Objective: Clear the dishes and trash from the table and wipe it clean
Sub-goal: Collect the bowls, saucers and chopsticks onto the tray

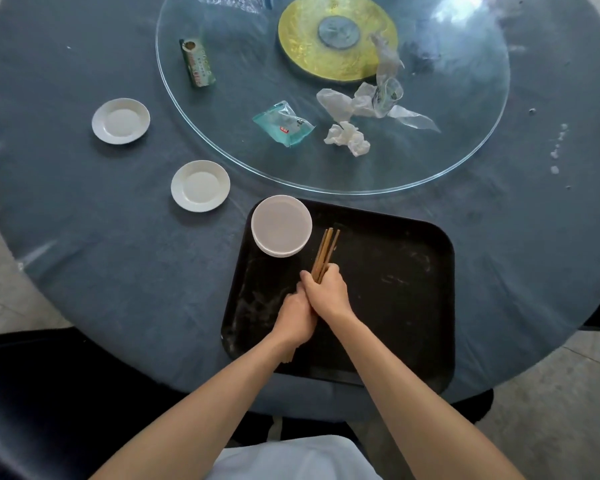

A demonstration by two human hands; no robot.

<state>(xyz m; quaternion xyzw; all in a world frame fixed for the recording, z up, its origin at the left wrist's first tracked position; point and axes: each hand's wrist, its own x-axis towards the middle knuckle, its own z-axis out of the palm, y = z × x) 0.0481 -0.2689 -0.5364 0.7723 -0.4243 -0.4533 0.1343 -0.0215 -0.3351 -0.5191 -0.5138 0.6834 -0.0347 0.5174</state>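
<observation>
Fingers: the right hand [328, 292] curls its fingers around a bunch of brown chopsticks [325, 251]. The left hand [297, 318] curls around the low end of the same bunch, tucked right under the right hand.
Chopsticks: the tips stick up past the right hand and point toward the bowls. A bit of the other end peeks out under the left wrist.
Tray: a black tray [395, 289] lies on the near side of the table. Both hands are over it. It has pale smudges on it.
Bowls: a stack of white bowls [281, 225] sits in the far left corner of the tray, just beside the chopstick tips.
Small plates: two white plates lie on the cloth to the left of the tray, one nearer [200, 186] and one farther [121, 120]. They are apart from each other.
Table: a big round table with a dark blue-grey cloth [101, 254]. The cloth has white spots near the right edge [556, 150].
Glass wheel: a round glass turntable [239, 150] sits on the middle of the table, with a yellow disc [302, 53] under its centre.
Trash on the glass: a green roll [197, 63], a teal packet [284, 123], a crumpled white tissue [349, 138], and clear plastic wrap [371, 98].
Room: a pale floor [551, 410] shows at the right, and a dark chair [49, 393] stands at the near left.
</observation>
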